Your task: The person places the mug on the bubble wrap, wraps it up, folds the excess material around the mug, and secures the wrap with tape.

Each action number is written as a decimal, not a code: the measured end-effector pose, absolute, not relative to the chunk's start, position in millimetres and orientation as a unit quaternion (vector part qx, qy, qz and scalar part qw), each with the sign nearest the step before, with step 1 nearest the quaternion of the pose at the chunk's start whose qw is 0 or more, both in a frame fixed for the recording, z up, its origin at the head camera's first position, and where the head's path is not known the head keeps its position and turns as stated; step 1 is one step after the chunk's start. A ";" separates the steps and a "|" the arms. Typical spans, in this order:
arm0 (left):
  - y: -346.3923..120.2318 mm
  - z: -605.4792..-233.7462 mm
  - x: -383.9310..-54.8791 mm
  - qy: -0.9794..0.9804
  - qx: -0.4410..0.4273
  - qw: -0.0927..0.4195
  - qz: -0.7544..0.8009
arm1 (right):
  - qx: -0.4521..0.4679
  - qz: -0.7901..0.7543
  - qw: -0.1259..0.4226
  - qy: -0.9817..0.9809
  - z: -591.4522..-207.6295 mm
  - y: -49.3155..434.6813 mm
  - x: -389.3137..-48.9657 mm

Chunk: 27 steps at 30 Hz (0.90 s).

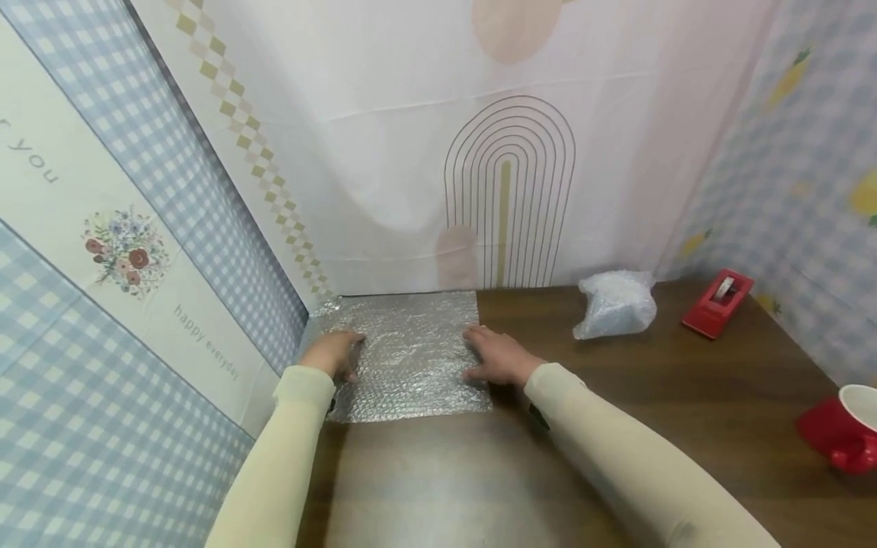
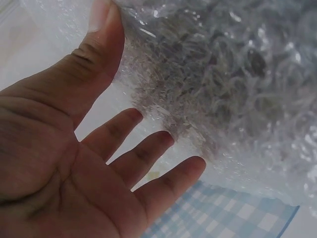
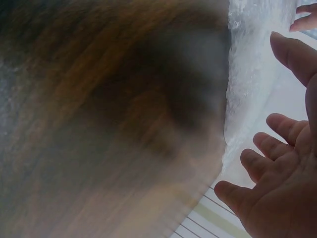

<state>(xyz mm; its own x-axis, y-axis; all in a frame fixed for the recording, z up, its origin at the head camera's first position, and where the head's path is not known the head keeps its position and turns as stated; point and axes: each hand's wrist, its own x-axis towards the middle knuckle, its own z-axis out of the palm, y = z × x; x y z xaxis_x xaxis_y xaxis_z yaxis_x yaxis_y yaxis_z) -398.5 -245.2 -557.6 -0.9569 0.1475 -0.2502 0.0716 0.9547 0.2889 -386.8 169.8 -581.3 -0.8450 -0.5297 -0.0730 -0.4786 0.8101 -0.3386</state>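
Note:
A square sheet of clear bubble wrap (image 1: 404, 354) lies flat on the dark wooden table (image 1: 651, 396), pushed into the far left corner. My left hand (image 1: 333, 353) rests on the sheet's left edge. In the left wrist view my left hand (image 2: 99, 163) shows a spread palm with the thumb against the bubble wrap (image 2: 223, 84). My right hand (image 1: 498, 356) lies flat on the sheet's right edge. The right wrist view has that right hand (image 3: 282, 178) with loose, spread fingers beside the bubble wrap (image 3: 247, 74). Neither hand grips anything.
A bundle wrapped in bubble wrap (image 1: 615, 303) sits at the back of the table. A red tape dispenser (image 1: 718, 303) stands to its right by the wall. A red mug (image 1: 846, 430) is at the right edge. Patterned cloth walls close in the left, back and right.

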 end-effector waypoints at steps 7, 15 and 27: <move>-213.8 -544.9 -395.5 0.980 0.060 0.135 0.131 | -0.257 -0.157 0.079 0.950 -572.7 181.7 -382.6; -171.5 -520.9 -383.5 0.984 0.071 0.129 0.100 | -0.253 -0.136 0.053 0.956 -574.4 205.2 -388.7; -155.2 -551.6 -407.6 0.984 0.077 0.129 0.095 | -0.233 -0.172 0.053 0.956 -499.1 213.1 -330.3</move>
